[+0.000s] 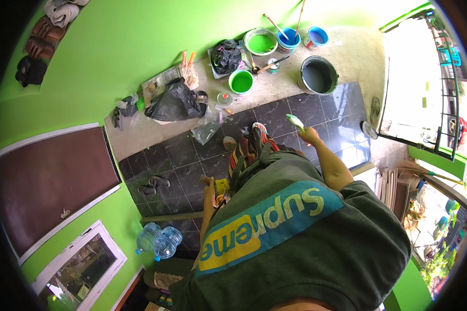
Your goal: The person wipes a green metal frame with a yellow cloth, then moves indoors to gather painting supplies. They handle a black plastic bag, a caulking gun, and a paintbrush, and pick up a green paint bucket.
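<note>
My right hand [310, 137] is closed round a paintbrush [295, 122], whose head is pale with green paint on it. It is held out over the dark tiled floor, to the right of my feet. Low on my left side, my left hand [209, 189] is closed beside a bunched yellow cloth-like thing [221, 185] and seems to grip it; its fingers show only small. Ahead stand a small tub of green paint [241, 82], a larger bucket of light green paint [260, 42] and a black bucket [317, 75] with dark grey contents.
Two blue-toned buckets, one with long-handled sticks [288, 40], stand against the green wall. Black plastic bags [176, 101] lie along the ledge. Sandals [154, 185] and large water bottles [167, 242] are at the left; slippers [369, 129] lie by the barred opening at right.
</note>
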Action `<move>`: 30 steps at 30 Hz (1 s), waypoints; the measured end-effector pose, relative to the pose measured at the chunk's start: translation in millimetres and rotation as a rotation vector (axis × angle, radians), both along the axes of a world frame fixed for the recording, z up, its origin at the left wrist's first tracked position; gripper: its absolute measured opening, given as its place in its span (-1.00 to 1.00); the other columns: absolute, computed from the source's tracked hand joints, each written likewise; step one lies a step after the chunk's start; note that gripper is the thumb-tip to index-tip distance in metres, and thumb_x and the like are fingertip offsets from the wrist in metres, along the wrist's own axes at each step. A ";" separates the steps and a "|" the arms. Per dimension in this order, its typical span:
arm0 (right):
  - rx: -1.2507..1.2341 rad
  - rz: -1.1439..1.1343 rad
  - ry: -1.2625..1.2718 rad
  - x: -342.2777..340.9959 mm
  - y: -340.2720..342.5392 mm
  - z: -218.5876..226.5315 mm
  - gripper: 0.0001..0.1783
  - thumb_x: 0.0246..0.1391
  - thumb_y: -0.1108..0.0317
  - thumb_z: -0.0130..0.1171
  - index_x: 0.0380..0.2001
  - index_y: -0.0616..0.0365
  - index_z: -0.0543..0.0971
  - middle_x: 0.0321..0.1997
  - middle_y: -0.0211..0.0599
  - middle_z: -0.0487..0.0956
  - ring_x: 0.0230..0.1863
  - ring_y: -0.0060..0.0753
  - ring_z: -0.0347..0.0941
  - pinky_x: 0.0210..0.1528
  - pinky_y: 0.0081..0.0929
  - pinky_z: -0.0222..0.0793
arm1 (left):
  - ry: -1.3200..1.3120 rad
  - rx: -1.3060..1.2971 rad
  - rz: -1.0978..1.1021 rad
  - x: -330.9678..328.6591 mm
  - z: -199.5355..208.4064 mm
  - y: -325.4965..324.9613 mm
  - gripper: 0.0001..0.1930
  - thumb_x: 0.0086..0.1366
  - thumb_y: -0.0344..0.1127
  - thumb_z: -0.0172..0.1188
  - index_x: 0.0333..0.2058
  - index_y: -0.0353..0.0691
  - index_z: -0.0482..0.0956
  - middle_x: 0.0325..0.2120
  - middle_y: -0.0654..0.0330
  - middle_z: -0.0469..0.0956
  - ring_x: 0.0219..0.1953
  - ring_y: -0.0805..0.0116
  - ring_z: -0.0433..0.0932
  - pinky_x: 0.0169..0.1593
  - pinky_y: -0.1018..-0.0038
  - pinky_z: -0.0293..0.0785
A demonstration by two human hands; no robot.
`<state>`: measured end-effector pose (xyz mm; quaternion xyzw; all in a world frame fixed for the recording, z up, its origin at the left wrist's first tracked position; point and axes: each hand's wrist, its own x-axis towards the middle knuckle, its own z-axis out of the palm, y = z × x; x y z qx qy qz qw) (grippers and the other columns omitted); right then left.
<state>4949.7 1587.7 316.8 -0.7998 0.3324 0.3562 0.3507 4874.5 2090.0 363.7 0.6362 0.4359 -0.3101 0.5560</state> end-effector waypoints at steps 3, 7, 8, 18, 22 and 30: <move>-0.015 0.019 0.023 5.1 2.2 11.7 -0.64 -0.04 0.13 0.03 -0.35 0.20 0.59 -0.58 -0.20 0.57 -0.63 -0.33 0.55 -0.52 -0.41 0.53 | 0.047 -0.040 0.031 2.4 5.5 -3.4 -0.41 0.29 0.16 0.01 -0.20 -0.42 0.41 -0.44 0.03 0.56 -0.49 0.19 0.62 -0.47 0.35 0.55; -0.035 0.054 0.002 3.0 -0.6 13.2 -0.63 -0.01 0.11 0.03 -0.35 0.21 0.59 -0.58 -0.21 0.57 -0.64 -0.33 0.55 -0.53 -0.40 0.53 | -0.009 -0.054 0.049 2.6 8.5 -9.9 -0.45 0.31 0.12 0.00 -0.24 -0.41 0.42 -0.47 0.05 0.56 -0.55 0.19 0.61 -0.51 0.35 0.55; -0.029 0.060 0.010 4.3 1.1 15.6 -0.62 -0.01 0.10 0.03 -0.35 0.21 0.59 -0.58 -0.21 0.57 -0.64 -0.33 0.55 -0.53 -0.40 0.53 | -0.019 -0.046 0.045 2.8 9.5 -9.7 -0.46 0.31 0.11 0.00 -0.25 -0.41 0.42 -0.48 0.05 0.56 -0.56 0.19 0.61 -0.52 0.35 0.55; 0.010 -0.010 0.023 10.7 17.0 7.4 -0.61 0.01 0.11 0.02 -0.30 0.24 0.58 -0.56 -0.14 0.57 -0.61 -0.27 0.56 -0.59 -0.38 0.50 | 0.103 0.032 -0.036 40.8 44.4 -19.6 -0.56 0.32 0.01 0.04 -0.27 -0.37 0.46 -0.46 0.08 0.56 -0.49 0.23 0.60 -0.44 0.33 0.54; 0.006 -0.134 -0.005 11.7 18.5 8.3 -0.61 -0.04 0.11 0.08 -0.34 0.25 0.59 -0.54 -0.12 0.57 -0.67 -0.27 0.51 -0.60 -0.38 0.46 | 0.108 0.012 -0.151 61.9 25.6 -8.0 -0.57 0.31 -0.01 0.04 -0.25 -0.37 0.46 -0.45 0.08 0.56 -0.48 0.24 0.59 -0.42 0.33 0.53; -0.019 -0.559 -0.138 -41.8 49.8 6.6 -0.64 -0.12 0.12 0.09 -0.40 0.19 0.61 -0.55 -0.12 0.59 -0.52 -0.17 0.57 -0.38 -0.28 0.49 | 0.124 0.034 -0.490 154.3 5.3 36.5 -0.60 0.31 -0.05 0.04 -0.22 -0.36 0.45 -0.43 0.10 0.55 -0.45 0.26 0.58 -0.38 0.34 0.52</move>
